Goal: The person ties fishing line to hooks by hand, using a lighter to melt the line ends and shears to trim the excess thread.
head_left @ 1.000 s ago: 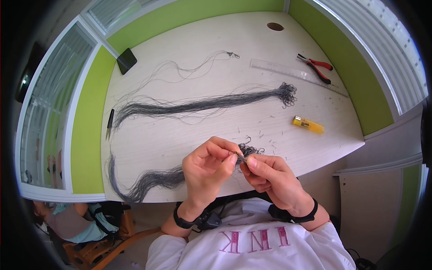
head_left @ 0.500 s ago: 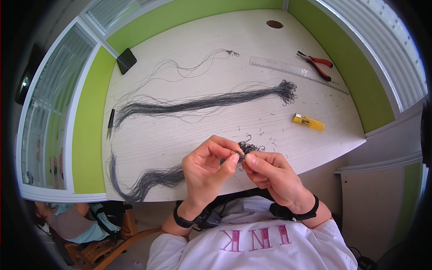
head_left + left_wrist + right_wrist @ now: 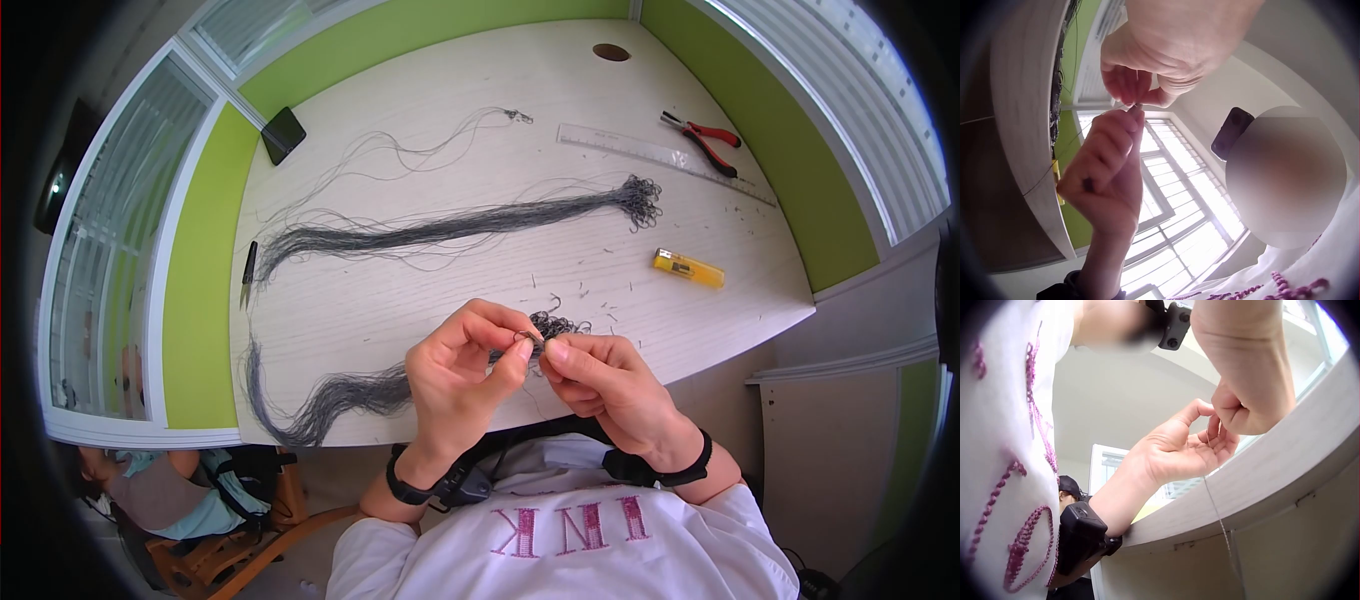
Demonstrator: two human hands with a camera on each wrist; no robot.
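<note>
Left hand [image 3: 462,365] and right hand [image 3: 622,400], fingertips closed, pinch a small dark piece [image 3: 537,341] over the desk [image 3: 740,235], screening part of a hook-ended bundle [image 3: 355,394]. A yellow lighter [image 3: 692,269], ruler [image 3: 640,150] and pliers [image 3: 716,158] lie beyond; the shirt [image 3: 450,565] reads "INK".

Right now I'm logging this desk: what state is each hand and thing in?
Left hand, pinching a small dark piece
Right hand, pinching the same piece
Pliers, handles spread
Lighter, unlit
Ruler, lying flat
Black-handled tool, lying down
Near bundle, curved, partly hidden
Middle bundle, nearly straight
Far strands, loosely wavy
</note>
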